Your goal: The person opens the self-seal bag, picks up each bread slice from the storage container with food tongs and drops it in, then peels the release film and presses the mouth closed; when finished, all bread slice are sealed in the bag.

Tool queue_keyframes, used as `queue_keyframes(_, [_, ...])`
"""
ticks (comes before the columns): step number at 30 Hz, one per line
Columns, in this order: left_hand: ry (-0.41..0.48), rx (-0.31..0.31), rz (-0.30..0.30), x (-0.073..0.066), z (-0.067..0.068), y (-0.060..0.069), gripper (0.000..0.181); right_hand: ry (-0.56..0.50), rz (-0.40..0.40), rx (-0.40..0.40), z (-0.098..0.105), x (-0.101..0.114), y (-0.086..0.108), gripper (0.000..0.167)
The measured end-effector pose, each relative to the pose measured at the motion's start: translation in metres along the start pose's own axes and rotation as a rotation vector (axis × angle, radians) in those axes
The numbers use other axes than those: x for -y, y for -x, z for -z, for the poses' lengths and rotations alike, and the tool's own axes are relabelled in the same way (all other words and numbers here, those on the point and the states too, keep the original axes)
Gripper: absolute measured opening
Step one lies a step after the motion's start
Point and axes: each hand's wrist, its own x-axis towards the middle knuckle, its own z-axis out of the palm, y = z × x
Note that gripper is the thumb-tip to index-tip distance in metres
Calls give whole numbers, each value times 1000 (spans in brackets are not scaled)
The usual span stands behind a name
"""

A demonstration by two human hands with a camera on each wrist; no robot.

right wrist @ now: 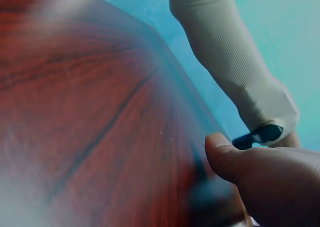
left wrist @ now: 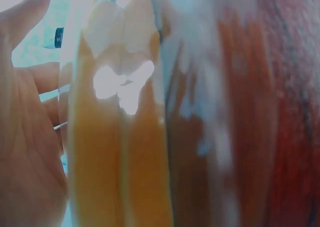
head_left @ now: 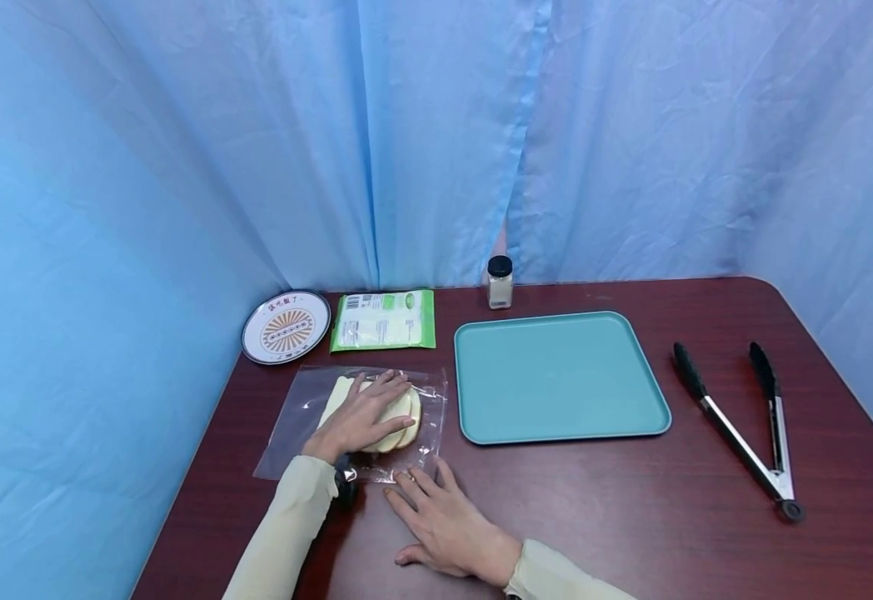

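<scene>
A clear plastic bag (head_left: pixel 286 433) lies flat on the left part of the table, with pale bread slices (head_left: pixel 411 417) inside it. My left hand (head_left: pixel 365 414) rests palm down on the bag over the slices, its fingers extended. Close up in the left wrist view, the brown crust sides of two slices (left wrist: pixel 100 167) show through the shiny plastic beside the left hand (left wrist: pixel 30 132). My right hand (head_left: pixel 451 525) is spread at the bag's near edge, fingertips at the plastic. Only part of the right hand (right wrist: pixel 270 174) with the thumb appears in the right wrist view.
A teal tray (head_left: pixel 556 379) lies right of the bag, and opened tongs (head_left: pixel 740 446) lie farther right. Behind the bag are a green-and-white packet (head_left: pixel 384 321) and a patterned plate (head_left: pixel 286 327). A black-lidded jar (head_left: pixel 500 285) stands near the back edge, before blue curtains (head_left: pixel 436 142).
</scene>
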Motion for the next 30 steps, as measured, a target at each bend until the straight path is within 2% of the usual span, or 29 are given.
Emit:
queue_keyframes(5, [-4,10,20,0,-1,0,69,-4,-18,2,-1,-8,2,81])
queue_keyframes(12, [-17,10,26,0,-3,1,74,-70,-28,8,-3,-17,5,78])
queue_keyframes(26, [-47,24,58,-1,-5,1,84,-122,-60,87,-3,-29,2,77])
queue_keyframes(30, [-67,25,61,-1,-5,1,84,-150,-45,73,-3,-32,2,76])
